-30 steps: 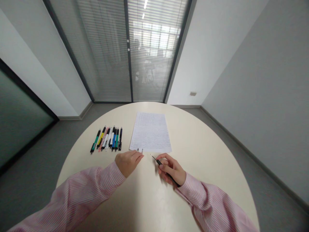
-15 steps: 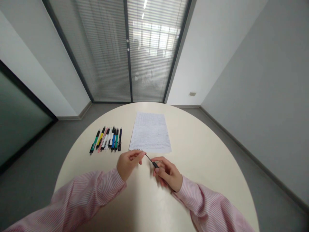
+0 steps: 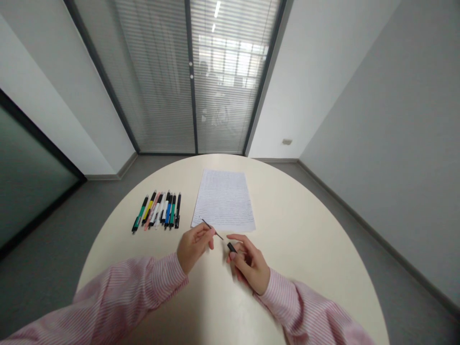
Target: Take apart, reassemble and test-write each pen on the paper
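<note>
Refill (image 3: pixel 218 235), one, in left hand (image 3: pixel 194 245), one barrel (image 3: pixel 232 247), right hand (image 3: pixel 253 267)

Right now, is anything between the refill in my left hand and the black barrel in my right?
Nothing visible: the refill in your left hand and the black barrel in your right hand have only an open gap between them.

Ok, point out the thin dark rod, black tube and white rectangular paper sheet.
Thin dark rod (image 3: pixel 219 235): head view, lower part.
Black tube (image 3: pixel 232 247): head view, upper end.
White rectangular paper sheet (image 3: pixel 224 200): head view, middle.
</note>
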The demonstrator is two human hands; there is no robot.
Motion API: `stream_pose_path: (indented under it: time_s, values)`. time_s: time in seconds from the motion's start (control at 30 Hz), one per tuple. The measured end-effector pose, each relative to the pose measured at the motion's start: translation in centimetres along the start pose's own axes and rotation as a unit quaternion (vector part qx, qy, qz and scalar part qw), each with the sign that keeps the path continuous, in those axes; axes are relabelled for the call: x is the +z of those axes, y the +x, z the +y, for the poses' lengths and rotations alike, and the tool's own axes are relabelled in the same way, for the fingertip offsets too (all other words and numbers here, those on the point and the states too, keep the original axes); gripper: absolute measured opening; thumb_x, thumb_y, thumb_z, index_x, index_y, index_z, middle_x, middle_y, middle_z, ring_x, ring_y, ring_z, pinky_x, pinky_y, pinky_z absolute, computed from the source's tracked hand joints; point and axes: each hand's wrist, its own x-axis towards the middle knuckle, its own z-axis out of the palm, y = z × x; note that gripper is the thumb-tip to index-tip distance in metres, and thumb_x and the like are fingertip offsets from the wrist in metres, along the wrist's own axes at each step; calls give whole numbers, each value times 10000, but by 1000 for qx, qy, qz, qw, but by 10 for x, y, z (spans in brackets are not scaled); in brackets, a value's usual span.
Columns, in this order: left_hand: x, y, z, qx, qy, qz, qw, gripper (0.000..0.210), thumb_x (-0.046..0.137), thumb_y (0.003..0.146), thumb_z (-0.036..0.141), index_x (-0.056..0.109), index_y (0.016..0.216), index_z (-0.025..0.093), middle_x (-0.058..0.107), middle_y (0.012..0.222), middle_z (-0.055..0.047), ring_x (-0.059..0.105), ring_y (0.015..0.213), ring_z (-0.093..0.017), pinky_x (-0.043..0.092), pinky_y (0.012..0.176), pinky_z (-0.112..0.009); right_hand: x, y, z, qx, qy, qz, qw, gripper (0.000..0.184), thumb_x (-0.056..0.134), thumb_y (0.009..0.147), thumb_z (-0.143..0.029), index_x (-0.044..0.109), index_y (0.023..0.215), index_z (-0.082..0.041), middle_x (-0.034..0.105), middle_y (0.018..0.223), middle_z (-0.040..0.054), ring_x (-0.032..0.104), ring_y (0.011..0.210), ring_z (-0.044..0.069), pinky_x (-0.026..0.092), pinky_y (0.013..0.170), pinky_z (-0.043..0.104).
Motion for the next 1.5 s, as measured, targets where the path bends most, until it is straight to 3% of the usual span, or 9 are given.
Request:
stream_pose_path:
  time_s: [0.13,0.23,0.37,0.67,0.9,1.1,1.2,1.3,1.5]
  values:
    - [-3,6,0,-40,-31,-20,999,313,414,801,428,452,635,166,444,459,59,255,305,-43,156,320,-181,0,3,2,6,38,57,998,290,531,830,-358,407,1059,-230,565,716,-37,384,328,20,246,285,142]
    - [-2,6,0,28,128,-50,990,273,431,776,335,447,558,171,418,428,51,357,375,-72,258,401,-195,-1,6,2,12,51,75,996,278,541,822,-361,407,1029,-231,555,707,-41,377,330,21,232,284,148]
    - [2,4,-2,112,385,-41,915,190,524,709,248,538,537,168,508,437,26,458,437,-105,300,491,-230,-2,7,4,14,48,77,996,274,549,817,-360,417,1016,-226,556,695,-41,384,338,26,244,299,155]
    - [1,14,-13,169,515,-23,840,234,524,793,329,574,622,177,598,508,-11,566,499,-148,360,519,-243,-9,19,5,-22,-34,102,994,300,541,826,-395,434,1051,-229,579,739,-14,400,355,38,285,305,175]
    - [0,17,-19,220,542,-9,811,204,511,801,270,544,626,170,574,491,1,539,460,-134,337,485,-232,-17,32,1,-66,-30,147,987,302,528,835,-370,387,1062,-228,562,727,-26,340,365,38,269,335,183]
    - [-2,11,-17,328,489,19,808,224,529,795,236,505,584,166,520,452,34,480,401,-89,307,441,-215,-16,27,-3,-142,-74,187,969,146,517,847,-299,404,903,-226,626,804,24,541,684,133,424,631,269]
    - [-4,4,-11,391,450,3,803,240,520,813,227,492,581,170,504,451,47,458,389,-70,304,429,-212,-15,28,1,-131,-65,185,972,121,518,855,-295,425,844,-220,641,896,59,566,798,154,435,699,290]
    - [-4,-2,-6,450,423,-43,785,182,525,829,254,533,664,177,535,503,49,485,419,-71,308,422,-221,-14,31,8,-102,-34,170,980,128,542,844,-308,461,852,-210,637,951,67,556,680,118,435,587,245]
    - [1,-4,-6,522,426,-101,732,184,552,835,302,557,996,212,610,714,26,567,589,-108,384,468,-224,-10,35,11,-32,107,110,988,226,611,787,-357,439,801,-211,629,774,-8,392,371,29,296,360,172]
